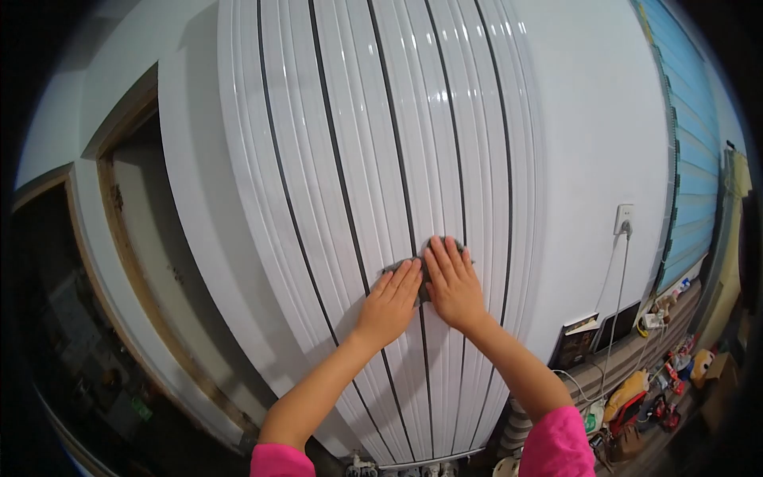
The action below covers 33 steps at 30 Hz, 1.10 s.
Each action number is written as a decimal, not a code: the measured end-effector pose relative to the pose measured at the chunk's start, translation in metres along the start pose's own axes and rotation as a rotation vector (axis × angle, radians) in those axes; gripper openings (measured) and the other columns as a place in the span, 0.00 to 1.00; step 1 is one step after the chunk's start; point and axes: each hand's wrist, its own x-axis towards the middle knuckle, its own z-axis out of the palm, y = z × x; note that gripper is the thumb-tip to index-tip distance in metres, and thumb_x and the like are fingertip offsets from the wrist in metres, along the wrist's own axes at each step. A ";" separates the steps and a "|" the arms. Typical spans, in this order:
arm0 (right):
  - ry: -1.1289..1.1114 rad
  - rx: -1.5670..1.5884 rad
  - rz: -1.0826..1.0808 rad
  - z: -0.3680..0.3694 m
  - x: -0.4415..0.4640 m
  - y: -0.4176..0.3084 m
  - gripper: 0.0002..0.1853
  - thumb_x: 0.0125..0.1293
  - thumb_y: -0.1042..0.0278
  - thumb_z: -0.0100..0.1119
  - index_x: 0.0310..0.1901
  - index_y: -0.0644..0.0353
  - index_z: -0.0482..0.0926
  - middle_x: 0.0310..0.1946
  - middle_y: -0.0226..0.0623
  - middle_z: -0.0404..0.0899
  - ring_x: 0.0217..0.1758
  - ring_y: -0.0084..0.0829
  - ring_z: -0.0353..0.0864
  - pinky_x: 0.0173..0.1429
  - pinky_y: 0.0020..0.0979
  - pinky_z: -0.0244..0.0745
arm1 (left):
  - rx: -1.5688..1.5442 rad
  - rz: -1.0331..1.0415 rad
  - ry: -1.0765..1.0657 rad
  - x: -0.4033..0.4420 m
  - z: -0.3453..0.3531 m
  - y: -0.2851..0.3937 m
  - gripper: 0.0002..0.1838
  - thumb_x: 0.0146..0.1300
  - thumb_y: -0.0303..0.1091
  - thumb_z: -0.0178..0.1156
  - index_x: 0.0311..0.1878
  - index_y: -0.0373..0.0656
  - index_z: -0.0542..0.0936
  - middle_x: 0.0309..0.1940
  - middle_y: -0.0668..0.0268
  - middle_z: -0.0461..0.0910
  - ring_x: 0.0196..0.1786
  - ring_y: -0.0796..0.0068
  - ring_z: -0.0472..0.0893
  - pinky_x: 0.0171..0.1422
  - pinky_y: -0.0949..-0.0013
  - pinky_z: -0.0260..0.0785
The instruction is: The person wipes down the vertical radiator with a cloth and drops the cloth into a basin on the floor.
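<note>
Both hands lie on a tall white ribbed panel (358, 159) with dark lengthwise stripes. My left hand (391, 304) rests flat, fingers stretched out, on a dark grey cloth (423, 291). Just right of it, my right hand (453, 285) presses flat on the same cloth, its fingers extended and slightly higher up the panel. The cloth shows between the hands and past the fingertips. Its part under the palms is hidden.
A wall socket (625, 219) with a plugged-in cable is on the right wall. Below it stand a dark book (574, 343) and several small items. Pipe fittings (362, 467) show under the panel. A door frame (131, 215) is at left.
</note>
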 end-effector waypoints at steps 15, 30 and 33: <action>0.147 -0.048 -0.040 -0.023 0.075 0.030 0.31 0.66 0.64 0.54 0.71 0.60 0.65 0.76 0.39 0.58 0.81 0.41 0.53 0.80 0.48 0.49 | -0.086 -0.075 0.036 0.079 -0.025 -0.026 0.35 0.55 0.35 0.66 0.67 0.34 0.71 0.74 0.54 0.63 0.78 0.60 0.59 0.79 0.56 0.54; 0.205 -0.125 0.091 -0.031 0.076 0.055 0.31 0.69 0.62 0.52 0.72 0.63 0.62 0.78 0.43 0.54 0.82 0.43 0.47 0.81 0.48 0.44 | -0.141 -0.119 0.106 0.118 -0.017 -0.012 0.34 0.60 0.33 0.63 0.71 0.39 0.68 0.77 0.63 0.60 0.79 0.64 0.57 0.79 0.57 0.54; 0.172 -0.132 0.094 -0.031 0.065 0.056 0.31 0.69 0.62 0.52 0.72 0.63 0.63 0.78 0.43 0.54 0.82 0.43 0.47 0.81 0.48 0.44 | -0.156 -0.105 0.075 0.114 -0.015 -0.004 0.35 0.58 0.33 0.64 0.71 0.39 0.69 0.76 0.63 0.60 0.79 0.64 0.58 0.78 0.57 0.55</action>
